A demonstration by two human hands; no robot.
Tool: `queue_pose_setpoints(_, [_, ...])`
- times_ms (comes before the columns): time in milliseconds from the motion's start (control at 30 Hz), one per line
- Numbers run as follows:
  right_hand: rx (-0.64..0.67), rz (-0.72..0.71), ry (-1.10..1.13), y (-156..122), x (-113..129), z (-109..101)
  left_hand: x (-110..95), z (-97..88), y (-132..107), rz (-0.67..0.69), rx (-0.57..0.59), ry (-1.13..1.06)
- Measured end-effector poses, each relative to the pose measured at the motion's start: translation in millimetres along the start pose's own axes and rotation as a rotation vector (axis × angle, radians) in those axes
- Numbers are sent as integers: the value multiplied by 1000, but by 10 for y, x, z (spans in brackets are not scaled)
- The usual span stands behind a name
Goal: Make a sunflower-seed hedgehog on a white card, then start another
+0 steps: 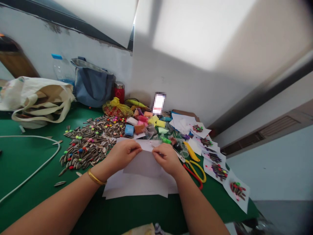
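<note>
Both hands pinch the upper edge of a white sheet of paper (143,164), which hangs tilted between them. My left hand (123,153) has its thumb and fingers closed on the left part of that edge, with a gold bangle (95,177) on the wrist. On the right part, my right hand (167,158) grips with thumb and fingertips. More white paper sheets (137,189) lie flat on the green table below. Just right of my right hand are scissors (199,173) with yellow and red handles and a yellow utility knife (192,151).
Striped sunflower seeds (90,147) mixed with coloured bits spread at left. Packets of coloured clay (139,128) lie behind the hands, near a phone (158,103). Seed-decorated paper cards (236,192) line the right edge. Bags (93,85), a red flask (119,92) and a white cable (46,171) are further left.
</note>
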State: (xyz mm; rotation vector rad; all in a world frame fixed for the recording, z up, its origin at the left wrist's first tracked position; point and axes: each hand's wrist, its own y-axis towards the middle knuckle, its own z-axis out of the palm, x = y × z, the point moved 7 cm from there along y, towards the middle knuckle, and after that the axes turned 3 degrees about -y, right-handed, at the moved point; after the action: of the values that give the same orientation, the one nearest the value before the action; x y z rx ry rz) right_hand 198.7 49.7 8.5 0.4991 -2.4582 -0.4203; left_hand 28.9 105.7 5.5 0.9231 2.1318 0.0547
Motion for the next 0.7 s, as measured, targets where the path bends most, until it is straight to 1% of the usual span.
queue_pose_setpoints(100, [-46,70,39,-22,-202,-90,83,-92,21,-12,-42,17])
queue_pose_setpoints(200, [-79,138,54,-53,-391,-159,147,-130,28,-38,-46,30])
queue_pose_setpoints(300, [-157,199,-41,-77,-460,-227,154,-128,25,-56,-45,49])
queue_pose_setpoints(367, [-223,207,-141,-81,-388,-256,130,-119,21,-57,-52,62])
queue_pose_setpoints(433, [-248,146,-198,-65,-217,-232,78,-99,16,-31,-55,69])
queue_pose_setpoints(500, [-158,32,-207,-30,-5,-111,4,-71,7,24,-56,77])
queue_pose_setpoints(533, [-111,-1,-223,-19,79,-49,-35,-60,0,55,-61,87])
queue_pose_setpoints(600, [-46,-23,-263,-7,185,48,-108,-41,-19,111,-80,128])
queue_pose_setpoints(700, [-23,-38,-308,-6,264,131,-221,22,-52,192,-58,223])
